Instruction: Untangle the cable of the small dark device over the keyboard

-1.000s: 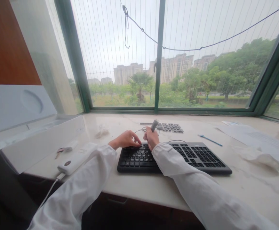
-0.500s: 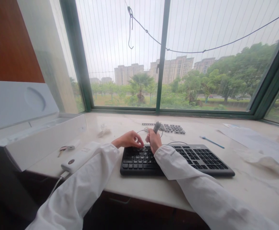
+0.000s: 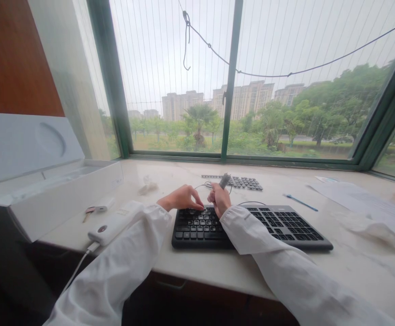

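Note:
A black keyboard [image 3: 286,224] lies on the table in front of me, with many keycaps off its right part and keycaps seated at its left. My left hand [image 3: 184,198] reaches to the keyboard's upper left part, thumb and forefinger pinched at the keys. Whatever sits between those fingertips is too small to make out. Beside it, my right hand [image 3: 219,199] is closed around a grey brush [image 3: 224,180], whose bristly end points up and away from me. Its lower end is hidden by the hand. Behind the hands lie loose keycaps [image 3: 247,183] in rows.
At left stands an open white box [image 3: 65,192]. Near it are a key [image 3: 89,213] and a white power bank [image 3: 107,231] with a cable. A blue stick [image 3: 301,202], papers [image 3: 363,199] and a crumpled tissue [image 3: 376,228] lie at right. The window frame [image 3: 184,156] borders the back.
Both hands stay at nearly the same place over the keyboard. The brush in my right hand has tilted slightly to the right; the view has shifted a little.

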The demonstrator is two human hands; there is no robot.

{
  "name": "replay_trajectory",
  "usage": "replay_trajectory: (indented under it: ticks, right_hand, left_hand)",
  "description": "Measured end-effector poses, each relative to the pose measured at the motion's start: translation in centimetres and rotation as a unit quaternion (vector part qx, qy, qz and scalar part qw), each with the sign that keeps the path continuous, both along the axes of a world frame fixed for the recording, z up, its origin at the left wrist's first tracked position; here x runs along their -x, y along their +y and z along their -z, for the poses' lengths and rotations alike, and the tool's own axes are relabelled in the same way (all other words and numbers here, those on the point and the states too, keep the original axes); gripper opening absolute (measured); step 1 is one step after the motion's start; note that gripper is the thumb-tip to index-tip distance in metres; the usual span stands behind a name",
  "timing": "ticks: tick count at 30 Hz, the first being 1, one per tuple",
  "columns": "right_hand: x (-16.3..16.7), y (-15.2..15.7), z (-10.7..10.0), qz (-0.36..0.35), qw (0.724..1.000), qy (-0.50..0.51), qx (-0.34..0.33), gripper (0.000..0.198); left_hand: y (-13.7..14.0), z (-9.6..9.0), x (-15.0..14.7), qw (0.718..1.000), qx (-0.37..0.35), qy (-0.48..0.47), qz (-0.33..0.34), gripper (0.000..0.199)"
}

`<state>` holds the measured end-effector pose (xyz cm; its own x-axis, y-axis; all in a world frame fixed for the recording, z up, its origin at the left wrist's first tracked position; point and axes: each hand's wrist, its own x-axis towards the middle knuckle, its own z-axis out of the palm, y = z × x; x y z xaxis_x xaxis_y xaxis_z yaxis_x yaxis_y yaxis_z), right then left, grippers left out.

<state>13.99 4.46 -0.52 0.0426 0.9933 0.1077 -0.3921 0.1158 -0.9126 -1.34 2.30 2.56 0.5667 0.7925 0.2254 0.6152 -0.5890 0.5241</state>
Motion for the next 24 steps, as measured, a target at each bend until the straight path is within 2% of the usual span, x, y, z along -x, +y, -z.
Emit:
replay_trajectory:
  ticks: [4,9,15,19,21,24]
  right_hand:
    - [0.2,-0.1,0.0,0.034,0.999,-0.008,0.008,0.034]
    - [0.2,-0.1,0.1,0.056,0.998,-0.028,0.011,0.034]
    - [0.8,-0.1,-0.3,0.036,0.999,-0.015,0.021,0.035]
    - [2.4,-0.9,-0.5,0.039,0.996,-0.079,-0.013,0.033]
    - [2.9,-1.2,-0.5,0.044,0.99,-0.125,-0.044,0.031]
    - [3.0,-1.6,-0.3,0.048,0.987,-0.137,-0.07,0.031]
  left_hand:
    - [0.0,0.1,-0.4,1.0,-0.012,0.008,0.004,0.02]
    - [0.5,0.7,-0.1,1.0,0.02,-0.014,0.008,0.027]
    - [0.8,1.0,0.3,0.998,0.054,-0.04,0.011,0.036]
    - [1.4,1.4,0.9,0.996,0.084,-0.039,-0.015,0.041]
    - [1.7,1.6,1.2,0.994,0.1,-0.043,-0.007,0.041]
    - [2.1,2.0,1.5,0.992,0.12,-0.041,0.002,0.039]
